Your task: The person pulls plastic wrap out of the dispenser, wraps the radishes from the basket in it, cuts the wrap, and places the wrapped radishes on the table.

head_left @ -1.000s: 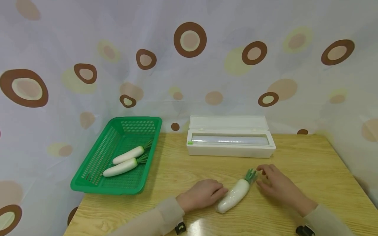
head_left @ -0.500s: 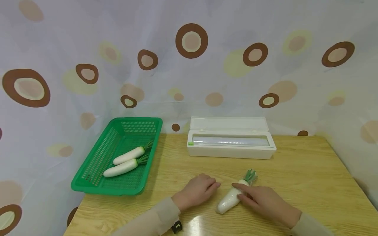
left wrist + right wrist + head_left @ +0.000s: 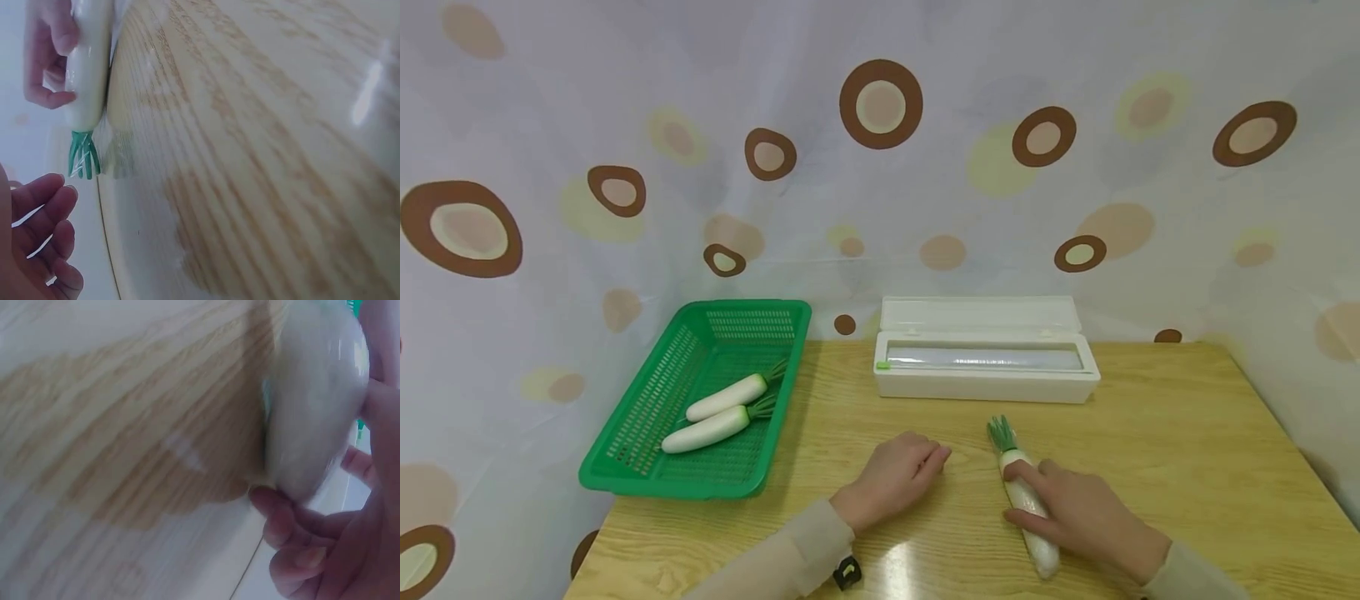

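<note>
A white radish [image 3: 1024, 497] with green leaf stubs lies on the table in front of me, wrapped in shiny clear film. My right hand [image 3: 1084, 517] holds it from the right side, thumb and fingers on its body, leaf end pointing away. Seen from the right wrist, the fingers curl round the near end of the radish [image 3: 319, 394]. Left of it, my left hand [image 3: 891, 479] rests near the table with loosely bent fingers and nothing in it. From the left wrist, those fingers [image 3: 47, 215] are apart from the leaf stubs [image 3: 82, 153].
At the left stands a green plastic basket [image 3: 625, 417] with two unwrapped radishes [image 3: 707, 429] inside. A white cling film box [image 3: 985, 387], lid up and roll visible, sits at the back of the wooden table [image 3: 1180, 450]. A patterned curtain hangs behind.
My right hand has moved from the leaf end onto the radish's body and turned it, so the leaves now point away and slightly left. My left hand has drawn back from it leftward.
</note>
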